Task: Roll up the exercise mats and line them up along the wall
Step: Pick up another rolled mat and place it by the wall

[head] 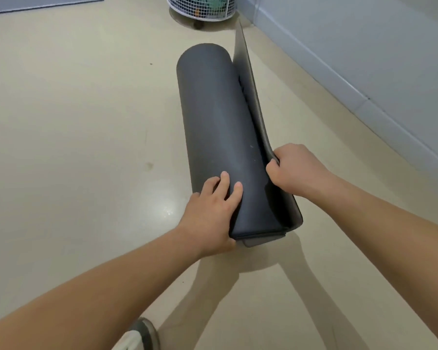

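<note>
A dark grey exercise mat (213, 117) lies almost fully rolled on the beige floor, its length running away from me. Its last loose flap (250, 79) stands up along the right side of the roll. My left hand (210, 210) rests on the near end of the roll, fingers spread flat over its top. My right hand (293, 168) grips the upper edge of the standing flap near its close end, fingers curled over it.
A pale grey wall (364, 59) runs along the right, a short strip of floor away from the mat. A white wire basket on wheels (202, 8) stands at the far end. Another grey mat (36, 3) lies flat at the top left. A shoe (142, 334) shows at the bottom.
</note>
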Demonstrator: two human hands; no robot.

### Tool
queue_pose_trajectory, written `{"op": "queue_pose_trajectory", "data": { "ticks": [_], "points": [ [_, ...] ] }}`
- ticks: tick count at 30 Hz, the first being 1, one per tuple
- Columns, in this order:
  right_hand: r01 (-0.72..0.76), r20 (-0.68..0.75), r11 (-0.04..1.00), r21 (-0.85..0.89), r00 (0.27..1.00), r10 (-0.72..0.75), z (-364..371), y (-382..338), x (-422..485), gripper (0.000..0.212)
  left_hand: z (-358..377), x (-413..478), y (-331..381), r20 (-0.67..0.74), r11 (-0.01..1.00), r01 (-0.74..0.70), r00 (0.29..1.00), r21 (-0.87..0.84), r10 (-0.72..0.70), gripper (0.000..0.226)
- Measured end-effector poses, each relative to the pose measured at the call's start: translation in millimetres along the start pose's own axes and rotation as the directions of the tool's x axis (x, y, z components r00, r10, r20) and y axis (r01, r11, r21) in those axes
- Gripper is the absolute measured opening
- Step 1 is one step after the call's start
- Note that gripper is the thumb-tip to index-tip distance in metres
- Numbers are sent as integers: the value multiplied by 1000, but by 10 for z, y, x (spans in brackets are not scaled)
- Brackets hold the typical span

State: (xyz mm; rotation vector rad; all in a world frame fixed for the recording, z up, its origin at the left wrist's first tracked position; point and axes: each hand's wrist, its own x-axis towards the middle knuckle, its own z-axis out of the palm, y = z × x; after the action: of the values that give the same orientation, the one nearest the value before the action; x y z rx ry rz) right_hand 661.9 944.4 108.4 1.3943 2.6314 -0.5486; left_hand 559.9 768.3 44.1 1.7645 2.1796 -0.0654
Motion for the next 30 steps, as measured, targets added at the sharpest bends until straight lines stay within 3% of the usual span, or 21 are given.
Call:
{"op": "queue_pose_trajectory", "data": {
  "ticks": [6, 7, 9, 11, 13, 15, 16, 18, 20, 22, 23, 25, 28, 29, 30],
  "points": [
    [-113, -28, 983, 143, 993, 118, 86, 364, -267, 35, 82, 237, 77, 58, 978, -126, 991, 167, 118, 111],
    [-149, -17, 974, 172, 988, 154, 96, 432, -288, 34, 78, 270, 60, 77, 981, -155, 986, 118, 147, 114],
    [-222, 19, 954, 200, 975, 223, 128, 521, -343, 28, -36, 294, 109, 129, 974, -172, 973, -151, 192, 113],
    [-258, 57, 950, 174, 966, 252, 162, 576, -402, 24, -145, 269, 190, 38, 834, -90, 991, -545, 131, 91],
    [-284, 89, 949, 140, 958, 273, 182, 631, -428, 22, -123, 264, 157, -102, 694, 47, 980, -719, -172, 75],
    [-305, 97, 937, 167, 951, 293, 213, 692, -425, 21, -42, 243, 52, 35, 604, 334, 892, -724, -452, 82],
    [-309, 89, 933, 184, 951, 297, 239, 703, -423, 21, -15, 227, 23, 194, 471, 463, 836, -751, -513, 88],
    [-303, 61, 932, 199, 953, 297, 305, 684, -430, 23, 2, 216, 70, 442, 173, 555, 784, -814, -437, 85],
    [-302, 25, 932, 201, 952, 304, 394, 666, -451, 25, 7, 223, 149, 440, 94, 514, 803, -853, -403, 78],
    [-334, 3, 904, 266, 938, 345, 506, 690, -522, 25, 18, 278, 164, 337, 162, 439, 837, -884, -431, 75],
    [-355, 0, 882, 310, 928, 374, 578, 698, -572, 26, -14, 302, 146, 274, 253, 411, 854, -876, -442, 74],
    [-406, 40, 800, 441, 900, 434, 736, 670, -681, 28, -119, 346, 97, 111, 544, 348, 900, -763, -421, 76],
    [-617, 415, 514, 596, 785, 460, 844, 548, -812, 25, -255, 420, 124, -75, 888, 199, 965, -415, -251, 91],
    [-678, 527, 497, 542, 735, 427, 828, 538, -832, 30, -257, 438, 155, -104, 941, 156, 975, -299, -195, 99],
    [-693, 600, 573, 437, 699, 388, 787, 564, -838, 40, -243, 444, 186, -130, 973, 125, 980, -196, -152, 104]
  ]
}}
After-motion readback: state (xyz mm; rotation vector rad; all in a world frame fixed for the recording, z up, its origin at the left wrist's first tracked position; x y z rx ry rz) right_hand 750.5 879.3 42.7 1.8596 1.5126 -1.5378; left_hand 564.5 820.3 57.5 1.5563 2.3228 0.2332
